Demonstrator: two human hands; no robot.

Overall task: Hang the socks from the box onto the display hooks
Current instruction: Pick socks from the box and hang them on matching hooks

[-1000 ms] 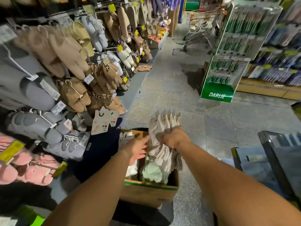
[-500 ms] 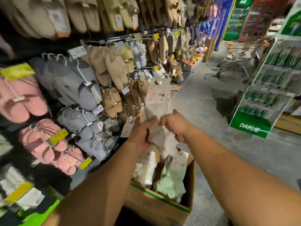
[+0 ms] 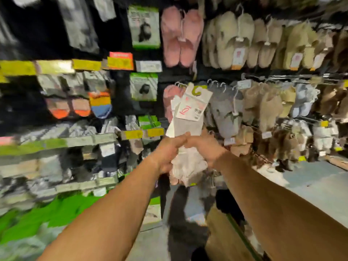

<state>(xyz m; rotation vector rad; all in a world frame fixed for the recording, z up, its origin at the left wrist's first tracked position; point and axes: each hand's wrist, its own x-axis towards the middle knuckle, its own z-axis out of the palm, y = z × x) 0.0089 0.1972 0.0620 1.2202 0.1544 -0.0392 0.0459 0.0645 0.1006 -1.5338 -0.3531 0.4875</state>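
**Both hands raise a bundle of socks before the display wall**

At nine o'clock, blurred shelves [image 3: 56, 142] carry yellow price strips [image 3: 54, 65] and hanging sock packs, among them an orange-and-blue pair [image 3: 99, 104]. Toward eleven o'clock hangs a green-edged packet [image 3: 144, 27], with a second one [image 3: 144, 86] directly below it.

At the centre of the frame, the left hand [image 3: 168, 151] is curled round the lower part of a bundle of pale socks [image 3: 188, 127], thumb across the front. The right hand [image 3: 207, 149] grips the same bundle from the other side, its fingers wrapped behind and hidden; the two hands touch at the thumbs. The bundle stands nearly upright, its white card header [image 3: 194, 104] with a yellow-green hook tab pointing to twelve o'clock, level with a row of wire hooks; whether it touches any hook cannot be told.

From one to three o'clock hang pink slippers [image 3: 180, 36], beige slippers [image 3: 243, 40] and grey slippers [image 3: 226, 112]. At five o'clock, the cardboard box [image 3: 224, 240] sits on the floor beneath the right forearm.
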